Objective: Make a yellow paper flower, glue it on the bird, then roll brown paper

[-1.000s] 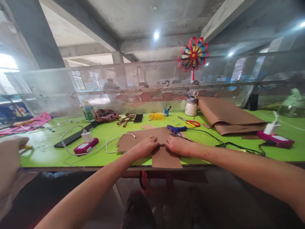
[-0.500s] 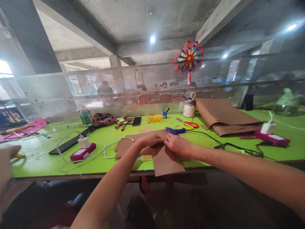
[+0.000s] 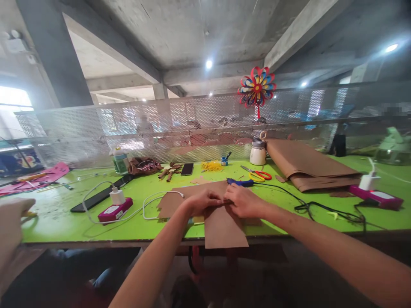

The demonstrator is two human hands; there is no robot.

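A piece of brown paper hangs a little over the table's front edge, its far edge pinched by both hands. My left hand is closed on that edge from the left. From the right, my right hand grips the same edge, fingertips close to the left ones. The exact fold under my fingers is hidden. Beneath lie more brown paper sheets, flat on the green table. Just beyond my right hand rests a blue glue gun with a black cord.
Scissors with red and yellow handles lie behind the glue gun. Folded brown paper is stacked at right, near a jar. Magenta power strips and white cables lie on the table. Another person's sleeve shows at far left.
The view has tilted up slightly, so the table sits lower. Both hands stay on the paper's far edge; the fingers have shifted a little and the sheet's near end hangs further over the table edge.
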